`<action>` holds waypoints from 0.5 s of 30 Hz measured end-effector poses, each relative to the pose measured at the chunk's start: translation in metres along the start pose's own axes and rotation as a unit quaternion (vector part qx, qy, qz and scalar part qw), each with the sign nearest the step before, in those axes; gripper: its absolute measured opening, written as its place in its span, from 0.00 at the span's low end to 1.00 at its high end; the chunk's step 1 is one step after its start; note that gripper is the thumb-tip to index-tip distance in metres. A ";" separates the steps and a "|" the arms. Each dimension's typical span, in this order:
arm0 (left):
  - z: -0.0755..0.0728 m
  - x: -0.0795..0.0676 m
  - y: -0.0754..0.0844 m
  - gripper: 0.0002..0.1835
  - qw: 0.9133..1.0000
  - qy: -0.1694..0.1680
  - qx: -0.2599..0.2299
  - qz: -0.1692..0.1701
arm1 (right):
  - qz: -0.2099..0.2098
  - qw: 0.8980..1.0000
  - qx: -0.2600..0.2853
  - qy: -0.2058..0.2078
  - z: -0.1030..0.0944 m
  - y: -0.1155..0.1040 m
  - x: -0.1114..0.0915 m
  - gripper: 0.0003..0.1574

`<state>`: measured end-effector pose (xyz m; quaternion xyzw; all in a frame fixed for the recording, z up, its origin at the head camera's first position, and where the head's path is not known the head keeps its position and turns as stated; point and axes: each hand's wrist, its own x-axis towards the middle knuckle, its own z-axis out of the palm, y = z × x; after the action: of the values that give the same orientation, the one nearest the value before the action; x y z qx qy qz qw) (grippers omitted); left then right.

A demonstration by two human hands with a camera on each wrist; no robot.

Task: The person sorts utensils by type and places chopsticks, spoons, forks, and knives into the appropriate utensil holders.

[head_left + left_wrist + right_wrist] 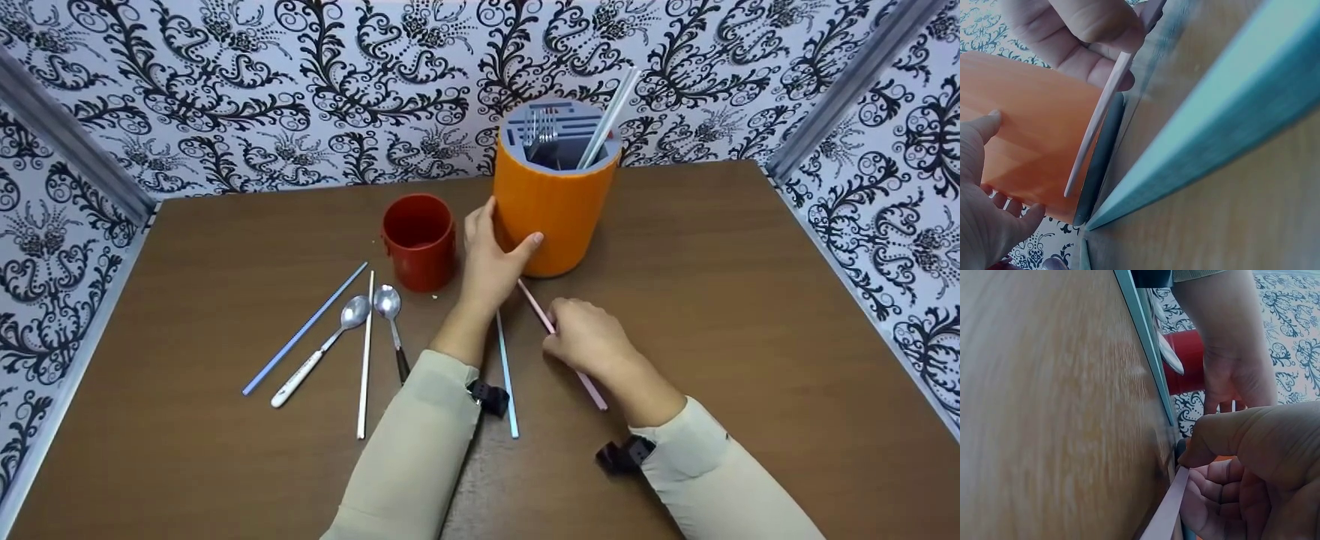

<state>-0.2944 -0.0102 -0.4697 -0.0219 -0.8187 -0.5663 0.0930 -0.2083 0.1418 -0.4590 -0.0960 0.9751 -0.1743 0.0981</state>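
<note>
My right hand (589, 337) pinches a pink chopstick (592, 391) between thumb and fingers, just above the table. The chopstick's far end points at the base of an orange utensil holder (551, 217). Against the holder's left side lies my left hand (491, 262), its thumb stretched across the front and its fingers along the side. Forks (541, 129) and pale chopsticks (611, 116) stand in the holder's grey slotted top. Below the left hand, a light blue chopstick (507, 382) lies on the table, looming large in the left wrist view.
A red cup (420, 247) stands left of the holder. Nearer lie a blue chopstick (304, 330), a white-handled spoon (319, 352), a white chopstick (366, 360) and a dark-handled spoon (390, 315), partly hidden by the left sleeve. Patterned walls (300, 97) bound the table.
</note>
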 end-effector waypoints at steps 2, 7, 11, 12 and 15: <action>0.000 0.000 0.000 0.48 1.000 -0.001 -0.001 -0.001 | 0.002 1.000 0.002 -0.005 -0.001 0.001 -0.001 0.10; 0.000 0.000 -0.001 0.48 1.000 0.000 -0.006 0.006 | 0.012 1.000 0.011 -0.012 -0.007 0.004 -0.003 0.12; 0.000 -0.001 -0.001 0.48 1.000 -0.002 -0.013 0.015 | 0.017 1.000 0.014 -0.018 -0.014 0.009 -0.004 0.13; 0.000 -0.001 -0.001 0.48 1.000 -0.002 -0.014 0.016 | 0.017 1.000 0.013 -0.019 -0.015 0.010 -0.004 0.13; 0.000 -0.001 -0.002 0.48 1.000 -0.002 -0.014 0.019 | 0.016 0.999 0.014 -0.033 -0.019 0.014 -0.004 0.12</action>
<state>-0.2938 -0.0111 -0.4713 -0.0401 -0.8102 -0.5758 0.1018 -0.2104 0.1615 -0.4460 -0.0850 0.9702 -0.1828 0.1347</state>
